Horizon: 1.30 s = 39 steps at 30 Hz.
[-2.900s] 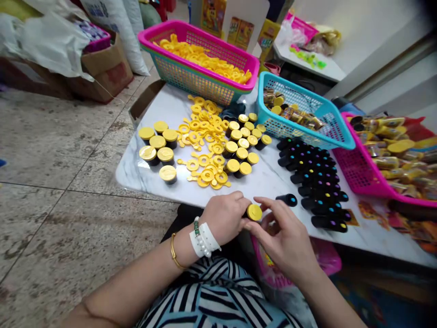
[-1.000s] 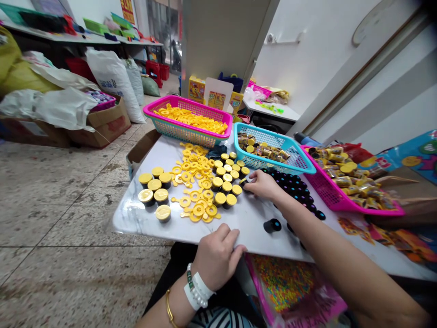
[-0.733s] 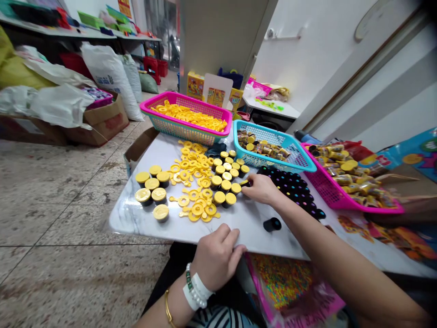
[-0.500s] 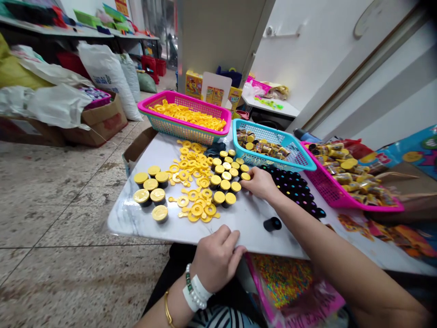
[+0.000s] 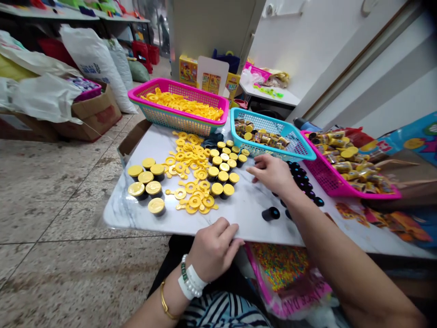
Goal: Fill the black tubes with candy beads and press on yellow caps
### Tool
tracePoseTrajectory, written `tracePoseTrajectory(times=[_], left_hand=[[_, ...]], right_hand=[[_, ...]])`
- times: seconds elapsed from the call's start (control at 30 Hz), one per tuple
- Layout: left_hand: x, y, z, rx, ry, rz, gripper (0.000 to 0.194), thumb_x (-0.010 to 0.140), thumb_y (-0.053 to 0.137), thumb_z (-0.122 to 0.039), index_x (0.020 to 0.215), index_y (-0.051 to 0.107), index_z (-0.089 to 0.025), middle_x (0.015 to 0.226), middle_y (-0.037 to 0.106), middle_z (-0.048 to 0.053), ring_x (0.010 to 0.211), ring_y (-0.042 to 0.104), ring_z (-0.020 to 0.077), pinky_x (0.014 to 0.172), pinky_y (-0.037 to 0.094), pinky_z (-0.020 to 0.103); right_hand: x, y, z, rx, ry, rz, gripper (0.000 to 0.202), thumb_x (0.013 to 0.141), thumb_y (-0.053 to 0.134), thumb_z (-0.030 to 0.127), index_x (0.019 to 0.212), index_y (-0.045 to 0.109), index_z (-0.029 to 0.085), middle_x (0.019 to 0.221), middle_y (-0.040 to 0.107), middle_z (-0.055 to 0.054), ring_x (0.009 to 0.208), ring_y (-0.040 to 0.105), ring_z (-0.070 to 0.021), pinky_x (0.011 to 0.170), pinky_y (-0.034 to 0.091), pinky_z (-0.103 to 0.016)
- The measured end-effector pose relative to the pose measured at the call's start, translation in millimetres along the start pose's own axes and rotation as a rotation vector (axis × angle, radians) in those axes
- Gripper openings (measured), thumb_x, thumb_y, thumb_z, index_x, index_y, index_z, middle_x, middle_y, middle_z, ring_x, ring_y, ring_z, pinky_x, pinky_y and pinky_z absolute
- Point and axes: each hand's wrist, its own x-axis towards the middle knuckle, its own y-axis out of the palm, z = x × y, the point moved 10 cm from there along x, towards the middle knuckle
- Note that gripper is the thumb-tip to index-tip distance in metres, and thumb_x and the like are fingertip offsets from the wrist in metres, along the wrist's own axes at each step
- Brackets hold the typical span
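Yellow-topped black pots [image 5: 223, 176] are crowding the middle and left side of the worktop [image 5: 244, 216], the right hand [image 5: 273, 174], fingers parted, is hanging over its bare stretch, and the left hand [image 5: 214, 248] is lying half-open at its near edge.

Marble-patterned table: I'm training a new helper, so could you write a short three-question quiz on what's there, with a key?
1. Multiple choice. Which basket holds the loose ring-shaped yellow pieces?
A) the blue basket
B) the pink-rimmed basket at the back left
C) the pink basket at the far right

2. True or false. The left hand is nearer the near edge of the table than the right hand is.

3. Count. How many yellow-lidded black tubs stand in the group at the left of the picture?

Key: 1. B; 2. True; 3. Seven.
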Motion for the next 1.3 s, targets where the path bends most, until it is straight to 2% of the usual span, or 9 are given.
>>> tracePoseTrajectory(times=[0.1,0.2,0.37,0.47,0.6,0.7,0.97,1.2,1.3], left_hand=[[-5.1,-3.5,-3.8,-0.07,0.045,-0.003,0.022,0.092,0.054,-0.026,0.111,0.06,-0.017,0.087,0.058,0.005,0.074,0.059,0.0151,0.064,0.051,0.026],[-16.6,-23.0,-0.2,-0.06,0.007,-0.14,0.02,0.09,0.059,-0.019,0.109,0.062,-0.017,0.088,0.059,0.004,0.075,0.059,0.0131,0.066,0.05,0.023],[-31.4,-62.7,17.2,0.339,-0.193,-0.34,0.03,0.086,0.065,-0.02,0.115,0.063,-0.017,0.097,0.063,0.009,0.085,0.058,0.0201,0.077,0.051,0.034],[-23.8,-64.7,27.6,0.476,-0.259,-0.261,0.033,0.087,0.064,-0.026,0.118,0.062,-0.015,0.102,0.064,0.012,0.092,0.057,0.0254,0.081,0.052,0.04],[-14.1,-58.3,26.5,0.439,-0.253,-0.199,0.031,0.088,0.061,-0.027,0.117,0.062,-0.015,0.102,0.064,0.012,0.095,0.058,0.0257,0.082,0.053,0.041],[-13.9,-52.9,17.6,0.305,-0.249,-0.222,0.03,0.09,0.06,-0.027,0.117,0.061,-0.016,0.103,0.063,0.011,0.097,0.059,0.0238,0.085,0.053,0.039],[-2.8,-22.9,7.3,0.156,-0.251,-0.161,0.041,0.089,0.06,-0.038,0.124,0.058,-0.017,0.106,0.064,0.011,0.098,0.06,0.0231,0.087,0.054,0.039],[-12.2,-70.9,28.6,0.381,-0.312,-0.345,0.039,0.09,0.06,-0.028,0.126,0.056,-0.015,0.111,0.056,0.013,0.102,0.059,0.0229,0.087,0.054,0.037],[-10.5,-74.9,37.9,0.531,-0.35,-0.304,0.035,0.091,0.056,-0.024,0.124,0.056,-0.012,0.115,0.056,0.016,0.103,0.06,0.0245,0.085,0.055,0.037]], right_hand=[[-48.2,-32.2,-10.1,-0.01,-0.079,-0.091,0.025,0.08,0.067,0.034,0.102,0.067,0.021,0.085,0.073,0.0,0.056,0.065,-0.0129,0.069,0.049,-0.029],[-108.8,-47.9,-21.3,-0.02,-0.146,-0.146,0.027,0.084,0.062,0.041,0.104,0.068,0.024,0.082,0.072,-0.002,0.061,0.065,-0.0161,0.064,0.05,-0.03],[-174.7,-36.8,-67.9,0.071,0.051,-0.245,0.053,0.082,0.062,0.053,0.127,0.057,0.024,0.09,0.07,-0.005,0.056,0.063,-0.0161,0.055,0.051,-0.03],[-172.1,-10.2,-86.0,0.11,0.135,-0.186,0.067,0.079,0.064,0.055,0.135,0.049,0.02,0.084,0.069,-0.003,0.05,0.059,-0.0141,0.054,0.049,-0.028],[-149.2,8.8,-78.9,0.147,0.082,-0.121,0.043,0.08,0.064,0.051,0.109,0.064,0.019,0.069,0.063,0.001,0.049,0.055,-0.0127,0.054,0.047,-0.025],[-144.0,17.4,-55.0,0.178,-0.03,-0.078,0.029,0.083,0.063,0.046,0.098,0.066,0.021,0.067,0.06,0.001,0.05,0.051,-0.0125,0.052,0.045,-0.025],[-149.9,53.9,22.7,0.214,-0.414,0.086,0.025,0.088,0.058,0.028,0.11,0.064,0.019,0.077,0.061,-0.002,0.069,0.06,-0.0163,0.064,0.047,-0.027],[-140.9,53.0,26.9,0.174,-0.343,0.141,0.046,0.08,0.064,0.035,0.123,0.057,0.021,0.081,0.064,-0.001,0.068,0.062,-0.0164,0.062,0.048,-0.027],[-139.8,52.4,30.0,0.191,-0.352,0.102,0.034,0.083,0.061,0.035,0.114,0.061,0.022,0.085,0.067,-0.003,0.069,0.062,-0.0163,0.065,0.049,-0.027]])
